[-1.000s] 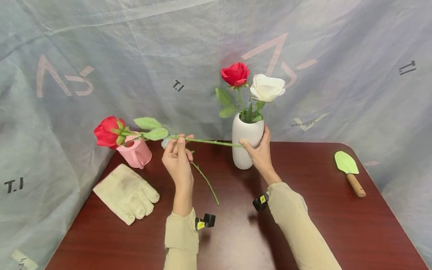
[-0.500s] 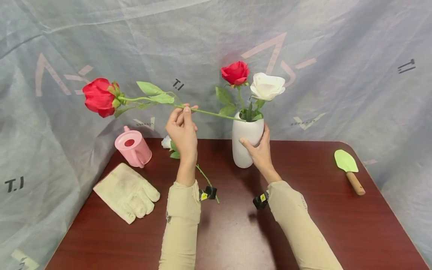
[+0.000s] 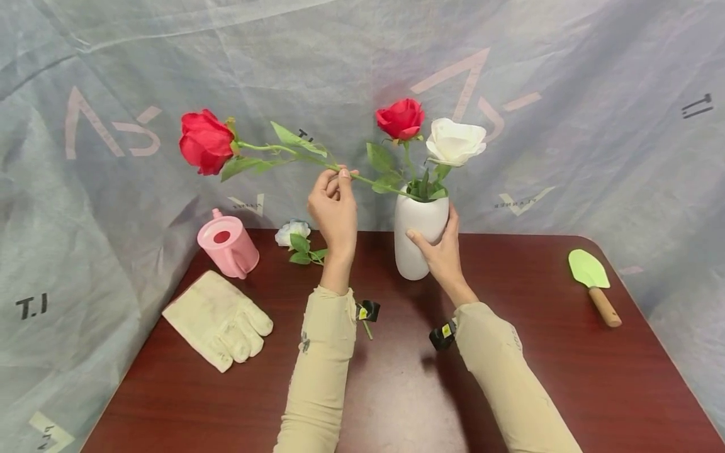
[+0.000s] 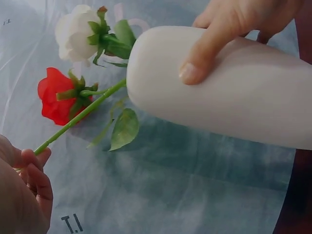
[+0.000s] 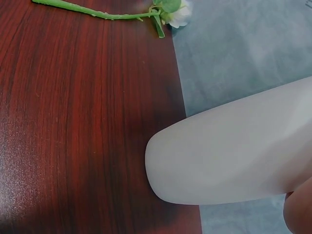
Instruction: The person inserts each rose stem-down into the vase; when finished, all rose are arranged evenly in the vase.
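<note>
A long-stemmed red rose (image 3: 206, 142) is pinched by its green stem in my left hand (image 3: 335, 204). Its bloom points left, and the stem's lower end is at the mouth of the white vase (image 3: 409, 231). My right hand (image 3: 444, 251) grips the vase's right side, thumb across the front. The vase stands upright and bears another red rose (image 3: 400, 119) and a white rose (image 3: 455, 142). In the left wrist view the held stem (image 4: 78, 117) runs from my fingertips to the vase's rim, where its end is hidden.
A pale blue-white rose (image 3: 292, 233) lies on the dark red table (image 3: 408, 390), its stem partly behind my left forearm. To the left are a pink watering can (image 3: 243, 248) and a cream work glove (image 3: 212, 314). A green trowel (image 3: 590, 270) with a wooden handle lies far right.
My left hand has risen and shifted right with the red rose, bringing its stem end from the vase's side up to the mouth. My right hand keeps its grip on the vase.
</note>
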Available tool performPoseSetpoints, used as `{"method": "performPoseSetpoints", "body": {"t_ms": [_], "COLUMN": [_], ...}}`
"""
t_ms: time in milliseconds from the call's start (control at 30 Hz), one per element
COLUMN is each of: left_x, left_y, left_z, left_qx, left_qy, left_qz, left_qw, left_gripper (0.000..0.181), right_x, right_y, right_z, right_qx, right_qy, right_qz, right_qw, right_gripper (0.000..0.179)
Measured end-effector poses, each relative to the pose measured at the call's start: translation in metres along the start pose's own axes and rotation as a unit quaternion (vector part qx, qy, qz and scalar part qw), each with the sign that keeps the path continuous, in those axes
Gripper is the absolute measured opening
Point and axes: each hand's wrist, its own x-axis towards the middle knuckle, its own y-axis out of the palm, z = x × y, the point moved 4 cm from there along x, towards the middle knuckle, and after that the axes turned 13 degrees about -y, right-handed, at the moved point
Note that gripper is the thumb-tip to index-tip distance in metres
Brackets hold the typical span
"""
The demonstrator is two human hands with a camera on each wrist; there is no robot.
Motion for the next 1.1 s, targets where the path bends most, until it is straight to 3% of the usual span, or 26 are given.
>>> {"method": "performPoseSetpoints", "body": {"t_ms": [133, 233, 500, 733, 1000, 1100], "left_x": [0.002, 0.003, -0.001, -0.012, -0.018, -0.02], "left_y": [0.008, 0.013, 0.022, 0.036, 0.049, 0.05], "left_z": [-0.001, -0.004, -0.001, 0.007, 0.013, 0.017], "left_qx": [0.054, 0.093, 0.121, 0.193, 0.249, 0.257], "left_qy": [0.029, 0.045, 0.039, 0.028, 0.021, 0.015], "left_qz": [0.009, 0.016, 0.04, 0.096, 0.155, 0.161], "left_qw": [0.9981, 0.9945, 0.9911, 0.9761, 0.9559, 0.9527], "left_gripper": [0.016, 0.017, 0.016, 0.015, 0.017, 0.018], "right_x": [0.002, 0.002, 0.002, -0.001, 0.0, -0.001], "right_y": [0.0, 0.001, 0.002, 0.002, 0.002, 0.002], "right_z": [-0.02, -0.022, -0.012, 0.014, 0.016, 0.015], "right_qx": [-0.01, -0.008, -0.007, -0.002, -0.011, -0.01], "right_qy": [-0.005, -0.017, -0.007, -0.007, -0.014, -0.014], "right_qz": [-0.007, -0.01, -0.011, -0.005, -0.006, -0.002], "right_qw": [0.9999, 0.9998, 0.9999, 1.0, 0.9998, 0.9998], "right_gripper": [0.094, 0.094, 0.094, 0.093, 0.092, 0.091]}}
